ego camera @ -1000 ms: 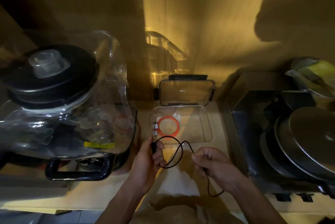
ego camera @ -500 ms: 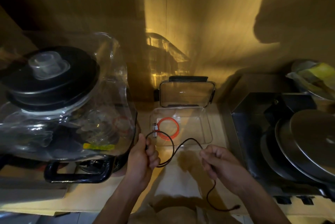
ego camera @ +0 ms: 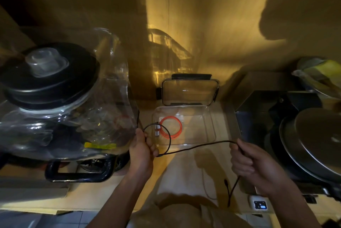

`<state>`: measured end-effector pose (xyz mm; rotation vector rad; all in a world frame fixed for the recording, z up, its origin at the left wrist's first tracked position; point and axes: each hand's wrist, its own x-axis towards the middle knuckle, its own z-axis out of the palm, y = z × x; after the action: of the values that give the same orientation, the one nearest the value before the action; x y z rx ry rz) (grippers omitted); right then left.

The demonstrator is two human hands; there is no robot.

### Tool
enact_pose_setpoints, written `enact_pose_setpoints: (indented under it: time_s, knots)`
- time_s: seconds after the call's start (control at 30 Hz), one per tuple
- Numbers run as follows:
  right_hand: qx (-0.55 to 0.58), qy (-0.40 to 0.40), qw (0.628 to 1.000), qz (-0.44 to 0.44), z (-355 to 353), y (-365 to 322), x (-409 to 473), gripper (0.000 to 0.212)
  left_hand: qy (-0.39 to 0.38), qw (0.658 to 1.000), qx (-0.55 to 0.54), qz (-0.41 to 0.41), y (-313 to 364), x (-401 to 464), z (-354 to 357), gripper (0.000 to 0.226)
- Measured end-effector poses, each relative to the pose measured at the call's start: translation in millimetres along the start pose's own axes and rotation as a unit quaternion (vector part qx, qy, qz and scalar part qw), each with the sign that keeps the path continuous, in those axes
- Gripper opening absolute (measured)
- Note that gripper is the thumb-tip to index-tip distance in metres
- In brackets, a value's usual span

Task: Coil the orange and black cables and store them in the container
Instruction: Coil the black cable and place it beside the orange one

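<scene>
The left hand [ego camera: 143,151] grips one finished loop of the black cable [ego camera: 199,145], fingers and thumb curled round the place where the loop crosses itself. The loop stands up from the fist, and its far side overlaps the near left corner of the container [ego camera: 209,130] in this view (whether it touches the rim cannot be told). From the left hand the cable runs rightward in a shallow arc, above the counter [ego camera: 180,172], to the right hand [ego camera: 251,161]. That hand is closed on the cable in a loose fist, the strand entering at the forefinger and leaving below the palm. The free tail hangs down from there and bends, its plug end [ego camera: 225,181] pointing up just left of the wrist.

The orange cable [ego camera: 170,127] already lies coiled in the clear container, a flat ring in the left half, with its two white plugs [ego camera: 157,130] side by side at the ring's left edge. The container sits open on the counter, its lid [ego camera: 189,92] standing upright behind it against the wall.

To the left is a blender jar [ego camera: 73,113] with a black lid [ego camera: 48,72] and a dark handle [ego camera: 79,174]. To the right stands a stove [ego camera: 258,120] carrying a pan with a metal cover [ego camera: 321,141].
</scene>
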<state>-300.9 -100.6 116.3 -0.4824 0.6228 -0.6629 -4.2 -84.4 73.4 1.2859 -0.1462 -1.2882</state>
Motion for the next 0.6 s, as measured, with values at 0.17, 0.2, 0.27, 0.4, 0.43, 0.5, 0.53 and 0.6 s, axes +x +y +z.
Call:
enact_pose_setpoints:
  time_s: [0.17,0.2,0.27,0.4,0.43,0.5,0.53,0.6]
  knots:
    - [0.100,-0.082,0.991,0.028,-1,2,4,0.027,-0.013,1.000,0.018,0.012,-3,5,-1,0.038]
    - [0.113,-0.095,0.989,0.029,1,3,5,0.029,-0.016,1.000,0.014,0.012,-4,6,-2,0.038]
    - [0.125,-0.119,0.985,0.026,5,3,7,0.032,-0.019,1.000,0.004,0.008,-5,7,-2,0.038]
    - [0.157,-0.151,0.976,0.020,11,0,5,0.034,-0.005,1.000,-0.011,-0.011,-8,10,-2,0.038]
    - [0.166,-0.155,0.974,0.019,12,0,5,0.036,0.003,1.000,-0.016,-0.018,-9,11,-2,0.038]
    - [0.174,-0.158,0.972,0.013,12,-2,5,0.038,0.019,0.999,-0.024,-0.032,-9,10,-1,0.038]
    - [0.176,-0.156,0.972,0.006,12,-3,6,0.039,0.023,0.999,-0.025,-0.036,-9,9,1,0.038]
    - [0.172,-0.140,0.975,-0.015,9,-1,9,0.039,0.021,0.999,-0.029,-0.041,-7,6,4,0.037]
